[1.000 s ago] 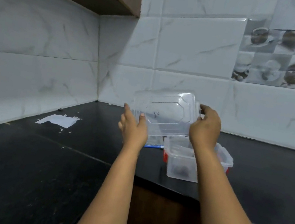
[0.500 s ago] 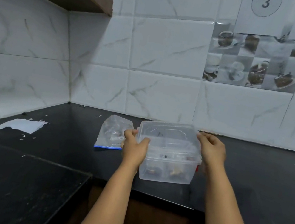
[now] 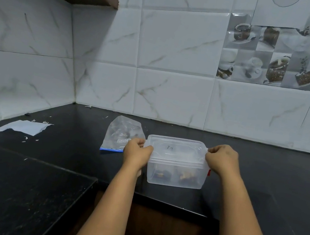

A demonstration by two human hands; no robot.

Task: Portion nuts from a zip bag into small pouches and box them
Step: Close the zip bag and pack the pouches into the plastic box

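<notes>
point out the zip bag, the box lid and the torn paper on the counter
zip bag [image 3: 121,132], head view, on its clear middle above the blue strip
box lid [image 3: 175,148], head view, on the flat top panel between the hands
torn paper [image 3: 24,127], head view, on the middle of the white sheet

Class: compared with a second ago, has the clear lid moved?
Yes. The lid came down from in front of the wall tiles onto the box on the counter.
</notes>
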